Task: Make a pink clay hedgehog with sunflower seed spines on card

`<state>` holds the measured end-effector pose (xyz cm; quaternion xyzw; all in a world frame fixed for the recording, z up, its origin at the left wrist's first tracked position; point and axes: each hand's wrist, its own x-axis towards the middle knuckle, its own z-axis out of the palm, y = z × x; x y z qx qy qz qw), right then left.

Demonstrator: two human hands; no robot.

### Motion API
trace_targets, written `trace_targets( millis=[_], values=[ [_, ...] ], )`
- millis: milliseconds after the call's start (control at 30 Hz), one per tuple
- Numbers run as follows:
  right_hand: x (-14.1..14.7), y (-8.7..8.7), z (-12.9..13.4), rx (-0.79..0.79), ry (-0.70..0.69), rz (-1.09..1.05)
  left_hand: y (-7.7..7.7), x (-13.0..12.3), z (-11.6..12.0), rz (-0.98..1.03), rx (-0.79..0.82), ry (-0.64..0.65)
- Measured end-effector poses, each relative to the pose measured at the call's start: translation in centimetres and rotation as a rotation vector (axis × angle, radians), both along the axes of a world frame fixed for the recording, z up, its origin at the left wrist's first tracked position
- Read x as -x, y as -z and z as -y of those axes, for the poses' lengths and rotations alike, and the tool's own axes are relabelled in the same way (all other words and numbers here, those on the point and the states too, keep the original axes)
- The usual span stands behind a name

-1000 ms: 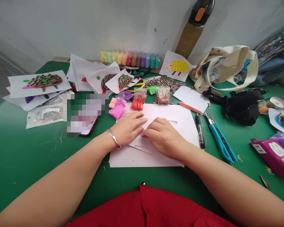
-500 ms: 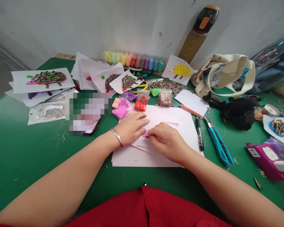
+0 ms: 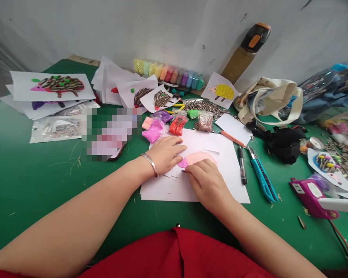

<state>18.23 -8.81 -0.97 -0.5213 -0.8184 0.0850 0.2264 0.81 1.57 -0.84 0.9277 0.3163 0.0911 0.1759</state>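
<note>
My left hand [image 3: 165, 154] lies flat on a stack of white paper [image 3: 232, 189], fingers together and holding nothing. My right hand [image 3: 207, 185] presses curled fingers on the lower edge of a flat pale pink clay dome [image 3: 198, 157]. A darker pink clay tip [image 3: 182, 163] adjoins the dome's left end, between my hands. The top sheet has a curved cut [image 3: 211, 151] above the dome. My right hand hides the dome's lower part.
A green cutting mat [image 3: 46, 185] holds clay packets [image 3: 153, 131], loose sunflower seeds [image 3: 205, 108], and seed-and-clay hedgehog pictures [image 3: 58, 87]. A pen [image 3: 242, 166] and blue craft knife [image 3: 261, 179] lie right of the paper. A blurred phone [image 3: 110, 133] lies to the left.
My right hand has moved down and right, uncovering the pale pink dome. My left hand stays on the paper. The whole view has shifted slightly.
</note>
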Motion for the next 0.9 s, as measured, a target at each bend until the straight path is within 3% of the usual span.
trace_targets(
  millis=[167,400,700,900],
  values=[
    [-0.1,0.0,-0.1,0.000,-0.025,0.008,0.2,0.1,0.0,0.020,-0.022,-0.001],
    [0.4,-0.2,-0.4,0.010,0.054,-0.059,0.3,0.0,-0.1,0.026,-0.019,0.003],
    [1.0,0.3,-0.8,-0.002,0.132,0.030,0.1,0.0,0.0,0.006,0.000,0.002],
    [0.8,0.2,-0.8,0.028,0.119,-0.035,0.2,0.0,-0.1,0.015,-0.001,-0.006]
  ],
)
